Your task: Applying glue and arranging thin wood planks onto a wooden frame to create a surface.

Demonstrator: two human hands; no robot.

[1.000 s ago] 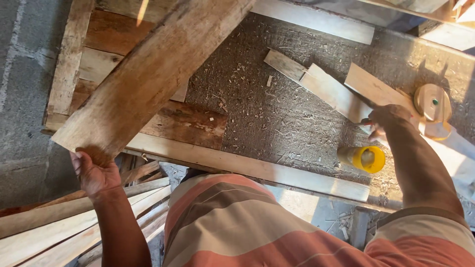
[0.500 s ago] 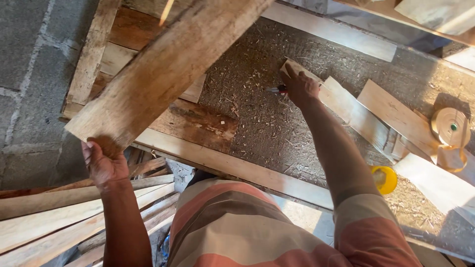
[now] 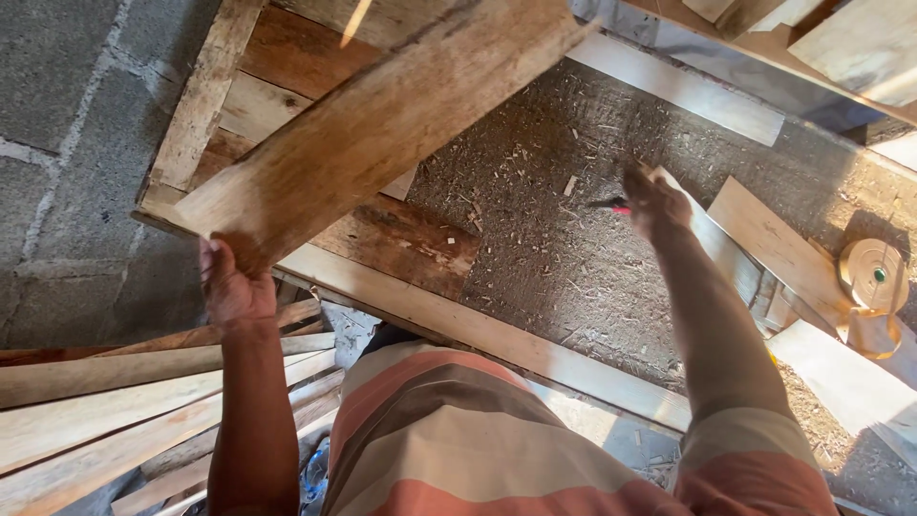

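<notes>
My left hand point(image 3: 232, 284) grips the near end of a long, rough wooden plank point(image 3: 382, 119) that slants up and to the right over the workbench. My right hand point(image 3: 654, 203) reaches out over the sawdust-covered bench top point(image 3: 554, 239) and is closed on a small object with a red and black end point(image 3: 613, 204); its kind is too blurred to tell. The hand sits beside a pale wooden offcut point(image 3: 721, 248).
Several planks lie stacked at lower left point(image 3: 115, 401). A pale batten point(image 3: 497, 339) edges the bench in front of me. Offcuts point(image 3: 778, 244) and a round tan spool-like thing point(image 3: 874, 274) lie at the right. A grey block wall point(image 3: 76, 143) is at the left.
My right hand has swung from the far right of the bench to its middle and closed on a small red and black object. The plank in my left hand has shifted slightly right.
</notes>
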